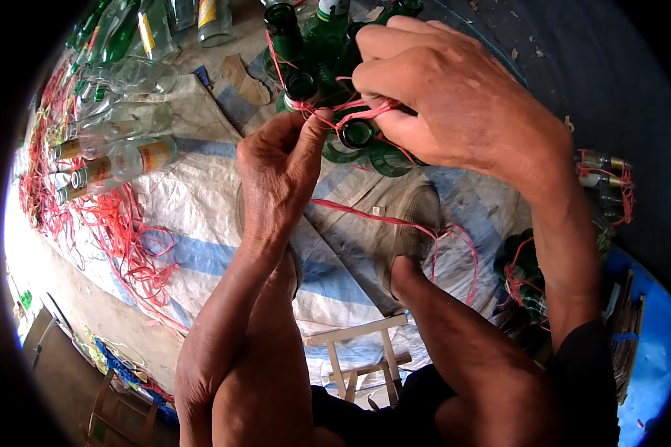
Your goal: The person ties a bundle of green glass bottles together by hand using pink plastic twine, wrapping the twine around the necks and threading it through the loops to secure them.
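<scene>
Two bare legs (488, 339) are nearest, with dark shorts (380, 402) between them. Past the knees, at the far middle, stands a bunch of green glass bottles (326, 59), smooth and round, with open mouths and thin necks. Pink plastic string (373, 112), shiny and a bit wrinkled, goes around their necks. The left hand (285, 160) pinches the string between its thumb and pointing finger, at the near side of the bunch. The right hand (455, 100) is bent over the bunch's right side, its fingers curled and closed on more of the string. A loose end lies across a shoe (417, 220) with a rough, woven top. Under it all is a wrinkled plastic sheet (201, 249), white with blue stripes. On the left, clear glass bottles (123, 119) lie on their sides, near a curly heap of pink string (130, 238). A small wooden frame (361, 335) with straight bars is between the legs. More tied bottles (608, 182) lie far right.
</scene>
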{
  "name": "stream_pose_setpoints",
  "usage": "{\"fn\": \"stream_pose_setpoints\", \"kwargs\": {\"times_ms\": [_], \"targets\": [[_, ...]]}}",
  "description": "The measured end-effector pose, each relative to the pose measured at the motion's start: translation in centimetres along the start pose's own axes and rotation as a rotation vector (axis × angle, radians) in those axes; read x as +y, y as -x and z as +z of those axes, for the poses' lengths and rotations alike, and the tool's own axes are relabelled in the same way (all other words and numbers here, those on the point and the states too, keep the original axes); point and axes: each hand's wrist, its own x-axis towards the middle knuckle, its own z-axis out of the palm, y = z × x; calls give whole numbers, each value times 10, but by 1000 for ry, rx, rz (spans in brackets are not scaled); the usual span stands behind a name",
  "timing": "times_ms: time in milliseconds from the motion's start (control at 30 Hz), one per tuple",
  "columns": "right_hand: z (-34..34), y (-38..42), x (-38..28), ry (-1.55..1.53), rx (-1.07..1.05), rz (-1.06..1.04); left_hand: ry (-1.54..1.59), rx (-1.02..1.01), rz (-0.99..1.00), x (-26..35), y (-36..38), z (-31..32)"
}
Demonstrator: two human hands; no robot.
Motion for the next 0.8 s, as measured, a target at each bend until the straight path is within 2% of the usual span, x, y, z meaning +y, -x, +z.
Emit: {"fn": "stream_pose_setpoints", "kwargs": {"times_ms": [467, 800], "targets": [[-1, 27, 25, -232, 133, 119, 167, -99, 76, -2, 2, 2], [0, 39, 30, -269, 171, 183, 199, -128, 7, -2, 4, -1]]}}
